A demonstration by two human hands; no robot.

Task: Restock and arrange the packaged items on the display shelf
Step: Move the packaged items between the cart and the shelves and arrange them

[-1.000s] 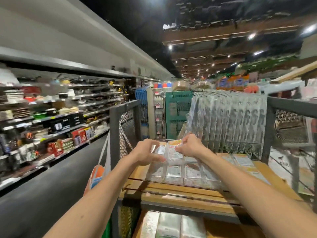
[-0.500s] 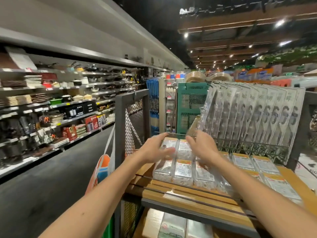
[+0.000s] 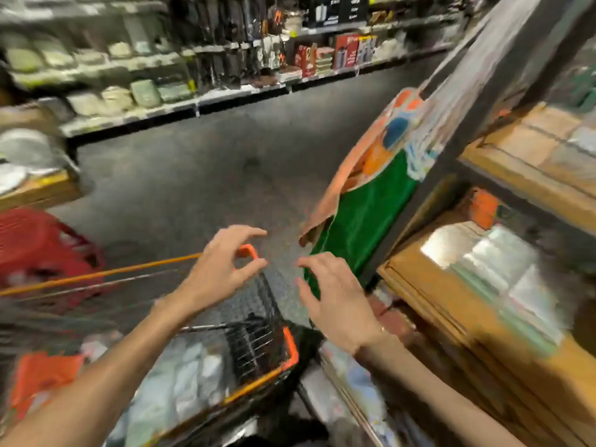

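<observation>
The packaged items (image 3: 483,262) on the lower wooden tier of the display shelf (image 3: 451,304), at the right of the frame, lie flat as a pale band. Its long axis runs from centre right down toward the lower right corner, along the shelf's front edge. Motion blur hides which way any single pack points. More pale packs (image 3: 180,382) lie heaped in a wire cart (image 3: 289,350) with orange trim at lower centre, and their direction cannot be told either.

Both hands hang in the air at the middle of the frame and hold nothing. The left hand (image 3: 222,269) is above the cart's far end with its fingers apart and loosely bent. The right hand (image 3: 335,298) is just beside it, fingers spread, in front of a green and orange bag (image 3: 364,214).

The floor (image 3: 193,175) is dark grey and speckled, an aisle running across the centre. Long wall shelving (image 3: 225,91) full of boxes and pale dishes crosses the top of the frame.

The bag hangs against a dark upright post (image 3: 477,101) of the display shelf, between the hands and the shelf's near corner. A red basket (image 3: 35,240) sits at the left edge, and a thin orange bar (image 3: 96,275) slants from there toward the left hand
</observation>
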